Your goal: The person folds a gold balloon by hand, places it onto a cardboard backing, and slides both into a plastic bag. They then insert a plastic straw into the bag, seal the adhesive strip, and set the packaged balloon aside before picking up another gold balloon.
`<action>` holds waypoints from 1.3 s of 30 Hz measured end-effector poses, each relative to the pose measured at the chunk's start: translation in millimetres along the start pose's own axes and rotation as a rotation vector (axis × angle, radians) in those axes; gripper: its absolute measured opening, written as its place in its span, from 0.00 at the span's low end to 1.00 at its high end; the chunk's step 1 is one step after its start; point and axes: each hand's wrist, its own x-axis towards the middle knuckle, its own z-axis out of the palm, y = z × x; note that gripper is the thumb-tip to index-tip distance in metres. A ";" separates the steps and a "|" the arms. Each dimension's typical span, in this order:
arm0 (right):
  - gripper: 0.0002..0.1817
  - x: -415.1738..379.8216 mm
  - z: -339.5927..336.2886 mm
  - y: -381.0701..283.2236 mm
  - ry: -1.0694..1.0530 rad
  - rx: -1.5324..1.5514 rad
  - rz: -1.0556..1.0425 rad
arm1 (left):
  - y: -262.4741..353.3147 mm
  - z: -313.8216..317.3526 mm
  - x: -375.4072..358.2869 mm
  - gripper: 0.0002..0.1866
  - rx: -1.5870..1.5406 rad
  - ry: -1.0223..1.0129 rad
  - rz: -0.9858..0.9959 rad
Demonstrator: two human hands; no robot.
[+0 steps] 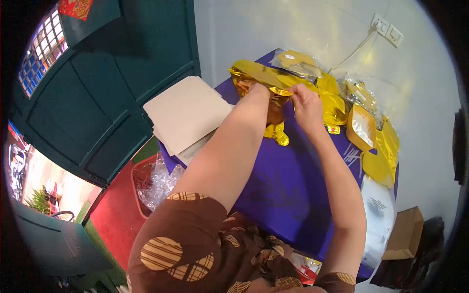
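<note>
A crumpled, shiny gold foil balloon (261,73), apparently deflated, stretches across the far side of the purple-covered table (278,180). My left hand (256,89) is closed at its near side, with the fingertips partly hidden by foil. Thumb and fingers of my right hand (307,103) pinch the foil's right edge. Below the hands, a rounded gold foil piece (278,135) rests on the cloth. More flat gold foil (333,105) lies just beyond my right hand.
Stacked cream cardboard sheets (188,112) cover the table's left corner. Along the right side are a yellow tray (355,139) with white contents, thin white sticks (351,155), gold foil (388,151) and a white packet (376,219). A red bin (141,195) with clear plastic stands left.
</note>
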 end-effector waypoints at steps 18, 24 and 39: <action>0.07 -20.8 -189.2 -23.4 0.206 0.228 0.223 | -21.1 -25.5 45.1 0.21 0.121 0.104 0.143; 0.08 -88.2 -254.7 -89.0 0.060 -0.184 0.099 | -18.7 -24.9 58.6 0.21 0.171 0.088 0.167; 0.25 -139.4 -151.2 -195.6 -0.683 0.446 0.238 | 41.3 -45.4 -19.8 0.18 0.235 0.469 0.255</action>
